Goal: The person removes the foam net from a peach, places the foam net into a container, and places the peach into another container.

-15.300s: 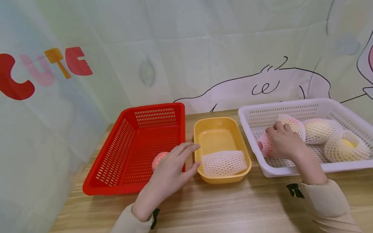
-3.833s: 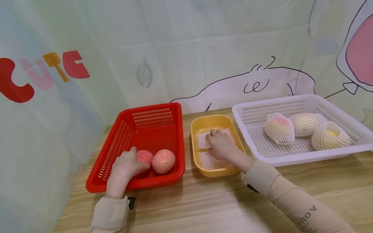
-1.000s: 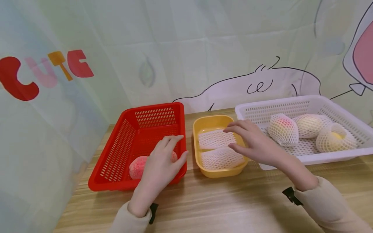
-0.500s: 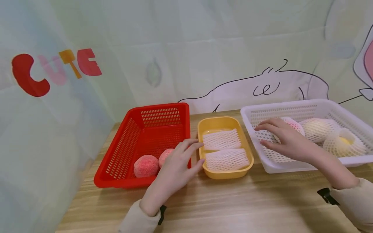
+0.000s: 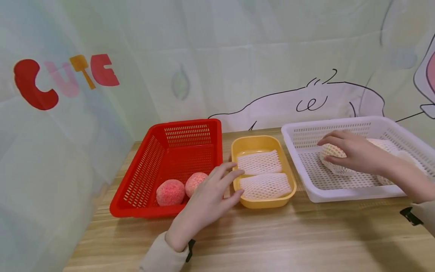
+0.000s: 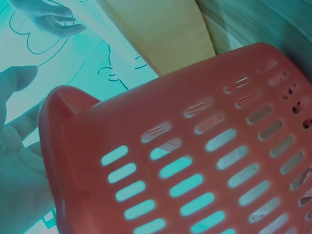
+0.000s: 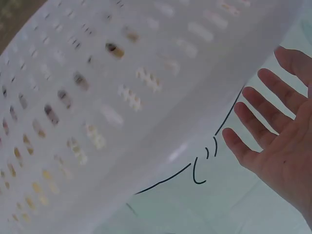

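My left hand (image 5: pixel 210 198) hovers between the red basket (image 5: pixel 142 181) and the yellow tray (image 5: pixel 255 142), fingers spread and holding nothing. Two round pinkish-red fruits (image 5: pixel 170 192) lie in the red basket, one partly behind that hand. The tray holds two flattened white foam fruit nets (image 5: pixel 265 186). Over the white basket (image 5: pixel 326 195), my right hand (image 5: pixel 360 153) reaches above a netted round fruit (image 5: pixel 340 169), its fingers loosely extended; contact cannot be told. In the right wrist view the right hand (image 7: pixel 287 146) shows spread fingers beside the basket wall.
Further netted fruits (image 5: pixel 384 143) sit at the right of the white basket, partly hidden by my right arm. A printed cloth (image 5: pixel 258 83) hangs behind the wooden table (image 5: pixel 272 238). Narrow gaps separate the tray from both baskets.
My right hand has moved right, from above the yellow tray to the netted fruit in the white basket. My left hand has shifted right, towards the tray. Earlier, a second net came into the tray.
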{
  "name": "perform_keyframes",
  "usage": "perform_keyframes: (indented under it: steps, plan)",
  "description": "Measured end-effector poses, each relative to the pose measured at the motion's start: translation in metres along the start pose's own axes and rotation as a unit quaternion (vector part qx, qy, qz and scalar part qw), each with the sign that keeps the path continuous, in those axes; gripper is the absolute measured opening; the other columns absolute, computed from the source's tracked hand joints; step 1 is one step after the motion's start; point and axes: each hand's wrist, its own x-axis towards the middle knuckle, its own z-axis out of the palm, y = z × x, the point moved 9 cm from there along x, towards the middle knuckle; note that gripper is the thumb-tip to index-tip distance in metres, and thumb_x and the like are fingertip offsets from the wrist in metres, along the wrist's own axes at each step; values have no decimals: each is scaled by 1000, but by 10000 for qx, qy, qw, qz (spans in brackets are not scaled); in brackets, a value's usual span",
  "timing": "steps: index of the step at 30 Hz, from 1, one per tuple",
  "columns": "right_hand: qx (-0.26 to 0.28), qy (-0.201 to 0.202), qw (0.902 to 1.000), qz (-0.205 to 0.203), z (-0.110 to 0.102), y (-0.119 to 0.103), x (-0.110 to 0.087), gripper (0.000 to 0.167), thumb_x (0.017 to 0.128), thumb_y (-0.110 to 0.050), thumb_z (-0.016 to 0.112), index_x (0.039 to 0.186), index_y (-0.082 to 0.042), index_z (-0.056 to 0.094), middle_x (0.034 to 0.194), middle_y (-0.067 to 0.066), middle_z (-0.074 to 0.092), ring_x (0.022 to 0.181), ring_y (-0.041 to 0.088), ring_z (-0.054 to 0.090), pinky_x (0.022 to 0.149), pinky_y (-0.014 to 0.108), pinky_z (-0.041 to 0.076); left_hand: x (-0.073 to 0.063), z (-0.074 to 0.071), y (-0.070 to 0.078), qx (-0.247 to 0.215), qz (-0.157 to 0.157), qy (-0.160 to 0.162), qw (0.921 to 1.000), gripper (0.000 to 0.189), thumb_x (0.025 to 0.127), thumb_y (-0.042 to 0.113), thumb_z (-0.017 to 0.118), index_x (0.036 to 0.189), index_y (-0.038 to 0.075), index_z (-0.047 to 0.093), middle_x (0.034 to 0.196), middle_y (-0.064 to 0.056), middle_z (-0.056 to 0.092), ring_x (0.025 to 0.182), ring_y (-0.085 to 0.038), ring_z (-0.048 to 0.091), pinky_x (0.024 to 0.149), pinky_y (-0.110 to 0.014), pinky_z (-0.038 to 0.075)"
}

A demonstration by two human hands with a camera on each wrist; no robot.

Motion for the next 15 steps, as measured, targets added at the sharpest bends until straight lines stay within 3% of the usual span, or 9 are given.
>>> perform_keyframes:
  steps: [7,15]
  plan:
    - [-402,-570,9975,63,7,20,13,36,86,-25,71,118,-10,63,122,14,61,116,38,54,92,61,44,-1,0,2,34,39,-81,10000,42,88,31,67,129,24,57,141,-1,49,126,-18,50,89,-39,55]
    - [-889,-1224,9882,217,17,48,28,36,81,-20,73,113,-5,64,110,15,64,100,39,60,79,57,50,-1,2,3,123,30,-126,9998,43,88,31,66,129,26,56,141,0,48,125,-17,50,90,-37,54]
